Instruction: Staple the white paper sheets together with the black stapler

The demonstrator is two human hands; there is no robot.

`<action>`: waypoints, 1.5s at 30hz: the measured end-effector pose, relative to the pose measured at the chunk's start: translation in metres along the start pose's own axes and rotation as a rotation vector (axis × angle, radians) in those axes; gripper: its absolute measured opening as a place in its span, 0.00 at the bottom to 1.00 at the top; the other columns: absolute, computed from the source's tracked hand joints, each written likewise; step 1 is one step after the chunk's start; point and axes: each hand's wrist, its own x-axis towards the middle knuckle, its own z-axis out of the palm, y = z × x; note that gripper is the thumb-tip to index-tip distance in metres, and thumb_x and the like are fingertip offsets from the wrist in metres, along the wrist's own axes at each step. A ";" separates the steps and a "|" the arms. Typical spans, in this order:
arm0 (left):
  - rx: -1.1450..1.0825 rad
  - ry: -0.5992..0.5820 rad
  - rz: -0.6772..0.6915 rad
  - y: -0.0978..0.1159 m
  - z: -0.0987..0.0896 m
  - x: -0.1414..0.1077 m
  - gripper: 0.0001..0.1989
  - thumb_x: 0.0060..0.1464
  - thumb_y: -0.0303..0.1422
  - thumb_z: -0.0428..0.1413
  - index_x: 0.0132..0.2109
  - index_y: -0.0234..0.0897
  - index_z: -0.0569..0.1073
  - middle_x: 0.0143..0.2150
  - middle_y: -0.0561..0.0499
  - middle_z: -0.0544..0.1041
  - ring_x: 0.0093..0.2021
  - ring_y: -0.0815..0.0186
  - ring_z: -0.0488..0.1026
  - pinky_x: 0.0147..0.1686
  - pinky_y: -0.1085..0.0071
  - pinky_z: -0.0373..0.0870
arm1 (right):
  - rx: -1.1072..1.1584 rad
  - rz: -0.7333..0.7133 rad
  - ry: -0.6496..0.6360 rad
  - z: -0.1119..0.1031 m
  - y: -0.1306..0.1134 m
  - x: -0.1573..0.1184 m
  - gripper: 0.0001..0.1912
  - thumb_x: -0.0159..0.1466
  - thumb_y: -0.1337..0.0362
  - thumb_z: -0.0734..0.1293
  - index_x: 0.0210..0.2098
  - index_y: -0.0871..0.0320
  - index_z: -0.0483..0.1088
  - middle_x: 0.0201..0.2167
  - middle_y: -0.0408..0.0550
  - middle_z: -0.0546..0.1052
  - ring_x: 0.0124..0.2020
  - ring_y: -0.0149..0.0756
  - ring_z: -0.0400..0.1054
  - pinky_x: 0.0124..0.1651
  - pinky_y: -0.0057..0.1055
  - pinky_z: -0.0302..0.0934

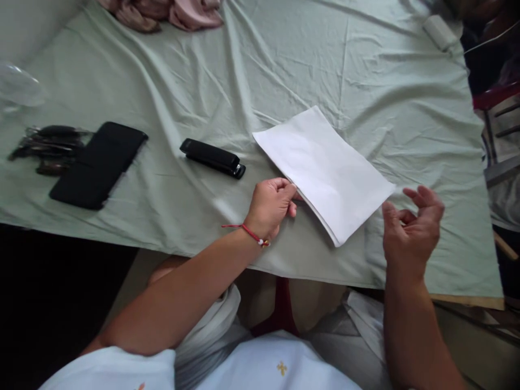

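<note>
A small stack of white paper (325, 170) lies at an angle on the green cloth, its near left edge pinched between the thumb and fingers of my left hand (273, 206). A red string bracelet circles my left wrist. Just off the right corner of the paper is my right hand (412, 227), its thumb and fingers apart, holding nothing. To the left of my left hand, a black stapler (212, 157) rests on the cloth, not touched by either hand.
A black flat case or phone (99, 165) lies at the left beside a bunch of keys (52, 146). Pink cloth (162, 13) sits at the far edge, a white adapter (440, 32) at the far right. The near edge of the cloth-covered table (309, 265) runs before my lap.
</note>
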 end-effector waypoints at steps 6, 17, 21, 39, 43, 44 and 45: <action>0.038 -0.066 0.065 -0.006 -0.002 0.001 0.09 0.58 0.24 0.59 0.29 0.31 0.77 0.26 0.52 0.80 0.14 0.77 0.66 0.15 0.78 0.58 | -0.058 -0.286 -0.242 0.027 -0.030 -0.025 0.13 0.69 0.59 0.71 0.52 0.55 0.75 0.60 0.55 0.75 0.24 0.22 0.58 0.29 0.30 0.64; 0.066 -0.079 0.072 -0.008 0.000 -0.001 0.08 0.57 0.24 0.60 0.29 0.31 0.79 0.26 0.52 0.80 0.14 0.76 0.65 0.16 0.77 0.57 | -0.078 -0.371 -0.271 0.053 -0.037 -0.032 0.14 0.69 0.57 0.71 0.51 0.56 0.75 0.56 0.56 0.79 0.46 0.37 0.76 0.39 0.32 0.72; 0.064 -0.076 0.067 -0.007 0.001 -0.001 0.09 0.58 0.23 0.60 0.29 0.31 0.79 0.26 0.52 0.79 0.14 0.77 0.65 0.16 0.77 0.56 | -0.116 -0.433 -0.236 0.054 -0.039 -0.034 0.10 0.70 0.61 0.70 0.49 0.57 0.76 0.53 0.55 0.81 0.50 0.40 0.78 0.43 0.33 0.74; 0.098 -0.087 0.054 -0.004 0.001 -0.003 0.10 0.56 0.24 0.59 0.27 0.31 0.78 0.26 0.51 0.80 0.15 0.77 0.65 0.16 0.77 0.55 | -0.179 -0.610 -0.181 0.056 -0.046 -0.036 0.05 0.70 0.70 0.67 0.42 0.56 0.75 0.44 0.48 0.84 0.44 0.33 0.79 0.50 0.29 0.71; 0.087 -0.087 0.057 -0.004 0.002 -0.003 0.10 0.55 0.25 0.59 0.26 0.32 0.78 0.25 0.51 0.80 0.14 0.77 0.65 0.16 0.77 0.55 | -0.194 -0.631 -0.170 0.054 -0.049 -0.036 0.03 0.69 0.70 0.68 0.40 0.56 0.74 0.41 0.47 0.83 0.42 0.34 0.78 0.47 0.29 0.69; 0.086 -0.091 0.059 -0.004 0.002 -0.004 0.09 0.55 0.25 0.59 0.26 0.32 0.78 0.26 0.51 0.80 0.14 0.77 0.65 0.16 0.77 0.55 | -0.201 -0.629 -0.174 0.054 -0.050 -0.037 0.03 0.69 0.70 0.68 0.40 0.56 0.73 0.41 0.47 0.83 0.42 0.34 0.78 0.47 0.30 0.69; 0.086 -0.094 0.064 -0.004 0.002 -0.003 0.09 0.54 0.25 0.59 0.26 0.32 0.78 0.26 0.50 0.81 0.14 0.77 0.65 0.16 0.77 0.55 | -0.211 -0.622 -0.180 0.053 -0.051 -0.037 0.03 0.69 0.70 0.68 0.39 0.56 0.73 0.40 0.47 0.83 0.41 0.34 0.77 0.46 0.30 0.68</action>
